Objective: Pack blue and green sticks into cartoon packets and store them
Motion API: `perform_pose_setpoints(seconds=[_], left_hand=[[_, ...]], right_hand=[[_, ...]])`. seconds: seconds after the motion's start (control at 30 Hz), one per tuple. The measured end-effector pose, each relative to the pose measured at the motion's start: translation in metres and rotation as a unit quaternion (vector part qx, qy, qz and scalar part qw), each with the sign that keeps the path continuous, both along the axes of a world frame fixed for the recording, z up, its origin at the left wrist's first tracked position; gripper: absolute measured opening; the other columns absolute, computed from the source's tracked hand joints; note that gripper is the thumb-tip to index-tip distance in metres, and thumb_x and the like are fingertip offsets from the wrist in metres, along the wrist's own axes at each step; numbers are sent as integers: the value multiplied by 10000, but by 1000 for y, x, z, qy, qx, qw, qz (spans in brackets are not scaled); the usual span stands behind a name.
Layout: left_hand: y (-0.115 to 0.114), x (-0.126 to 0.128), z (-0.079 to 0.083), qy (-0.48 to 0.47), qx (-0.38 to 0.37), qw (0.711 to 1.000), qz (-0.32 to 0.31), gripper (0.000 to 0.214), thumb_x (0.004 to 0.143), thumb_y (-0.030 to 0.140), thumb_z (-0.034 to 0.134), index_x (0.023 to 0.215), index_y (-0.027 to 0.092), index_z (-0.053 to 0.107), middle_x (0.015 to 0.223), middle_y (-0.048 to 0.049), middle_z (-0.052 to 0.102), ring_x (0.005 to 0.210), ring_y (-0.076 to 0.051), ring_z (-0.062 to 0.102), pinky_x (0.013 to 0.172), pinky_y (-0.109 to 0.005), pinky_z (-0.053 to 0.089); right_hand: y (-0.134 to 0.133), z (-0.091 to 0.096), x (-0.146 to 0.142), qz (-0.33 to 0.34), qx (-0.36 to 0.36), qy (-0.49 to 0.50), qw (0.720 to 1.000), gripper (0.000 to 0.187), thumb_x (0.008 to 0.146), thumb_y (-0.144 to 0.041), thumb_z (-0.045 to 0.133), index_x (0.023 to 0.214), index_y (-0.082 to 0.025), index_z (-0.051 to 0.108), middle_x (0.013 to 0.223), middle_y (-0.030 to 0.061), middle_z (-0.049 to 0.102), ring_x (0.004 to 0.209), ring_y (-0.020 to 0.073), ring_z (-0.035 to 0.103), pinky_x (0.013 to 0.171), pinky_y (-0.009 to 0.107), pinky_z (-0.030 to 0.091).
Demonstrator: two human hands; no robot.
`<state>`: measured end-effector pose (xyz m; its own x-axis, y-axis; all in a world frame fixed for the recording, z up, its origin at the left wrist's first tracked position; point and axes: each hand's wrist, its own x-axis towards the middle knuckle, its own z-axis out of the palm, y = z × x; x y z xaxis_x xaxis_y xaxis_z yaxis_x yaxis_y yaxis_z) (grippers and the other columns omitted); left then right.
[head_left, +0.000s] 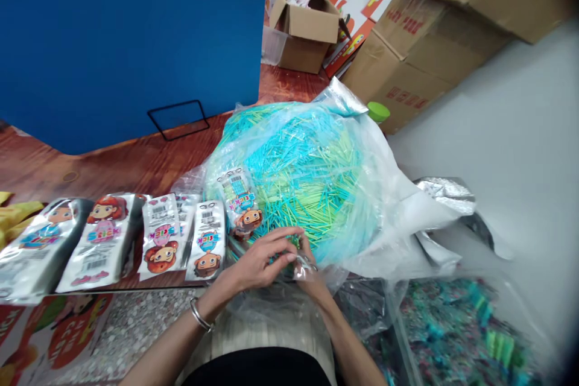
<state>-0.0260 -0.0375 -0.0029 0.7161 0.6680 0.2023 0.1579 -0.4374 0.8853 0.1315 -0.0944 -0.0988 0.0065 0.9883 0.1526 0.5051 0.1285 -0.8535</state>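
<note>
My left hand [260, 262] and my right hand [312, 274] meet at the near edge of a big clear plastic bag [384, 193] heaped with blue and green sticks [298, 175]. Both hands close around a small bunch of the sticks [289, 247]; my fingers hide most of it. A silver bracelet [199, 315] sits on my left wrist. A small printed cartoon packet [239, 202] lies against the heap just above my hands.
A row of cartoon packets [158, 235] lies on the brown table [136, 163] at left. Another bag of wrapped sticks [456, 325] is at lower right. Cardboard boxes [407, 54] stand behind, a blue panel [126, 36] at back left.
</note>
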Motion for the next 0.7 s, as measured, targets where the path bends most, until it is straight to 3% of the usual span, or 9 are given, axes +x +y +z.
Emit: perform_pose_setpoints(seconds=[0.17, 0.3, 0.43, 0.57, 0.63, 0.7], left_hand=[[-1, 1, -3, 13, 39, 998, -39, 224, 893, 187, 401, 892, 174, 625, 1287, -116, 549, 1260, -206, 436, 1056, -396, 342], [0, 3, -7, 29, 35, 997, -67, 234, 898, 177, 391, 889, 185, 624, 1252, -93, 581, 1202, -175, 496, 1080, -385, 307], [3, -1, -7, 23, 13, 998, -50, 218, 898, 216, 417, 887, 195, 634, 1305, -86, 542, 1237, -194, 462, 1082, -406, 285], [10, -6, -7, -42, -86, 995, 35, 213, 891, 283, 449, 888, 177, 633, 1261, -100, 575, 1174, -213, 516, 997, -358, 377], [13, -8, -10, -63, -155, 977, 134, 226, 875, 336, 471, 870, 173, 627, 1143, -91, 644, 1051, -211, 589, 907, -333, 434], [15, -9, -15, -85, -224, 940, 245, 246, 848, 388, 503, 846, 166, 610, 956, -70, 696, 901, -200, 631, 811, -310, 465]], right_hand=[[2, 1, -2, 36, -23, 92, 995, 400, 836, -309, 406, 1224, -212, 427, 1111, 91, 616, 1044, 218, 591, 895, 391, 498], [0, 0, -2, 35, -18, 70, 997, 344, 831, -295, 388, 1154, -208, 470, 1102, 103, 602, 1046, 227, 577, 900, 419, 481], [-3, 8, -3, 35, -31, 66, 997, 378, 832, -269, 402, 1206, -217, 435, 1109, 99, 588, 1026, 222, 570, 891, 402, 475], [0, 26, -1, 5, -49, 110, 993, 263, 867, -236, 381, 1102, -218, 499, 981, 61, 621, 894, 184, 586, 821, 337, 482], [4, 36, 2, -41, -56, 140, 988, 201, 900, -265, 361, 1009, -215, 522, 929, 47, 622, 826, 166, 577, 777, 310, 476], [8, 43, 6, -64, -68, 167, 981, 194, 917, -311, 358, 954, -215, 521, 940, 44, 616, 745, 149, 565, 691, 282, 474]])
